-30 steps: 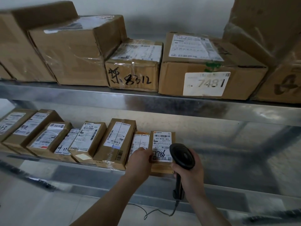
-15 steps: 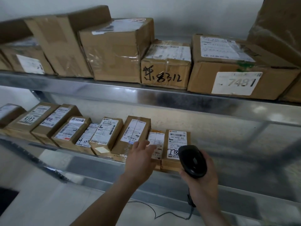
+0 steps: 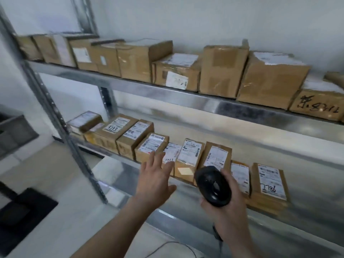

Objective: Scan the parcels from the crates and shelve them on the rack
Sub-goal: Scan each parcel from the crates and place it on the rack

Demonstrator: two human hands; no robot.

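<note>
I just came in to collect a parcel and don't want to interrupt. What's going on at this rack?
A person is shelving scanned parcels. Their right hand grips a black barcode scanner, while the left hand hangs open in front of the lower shelf, holding nothing. The parcel marked 7786 sits at the right end of the lower row. Bigger boxes line the upper shelf.
</note>
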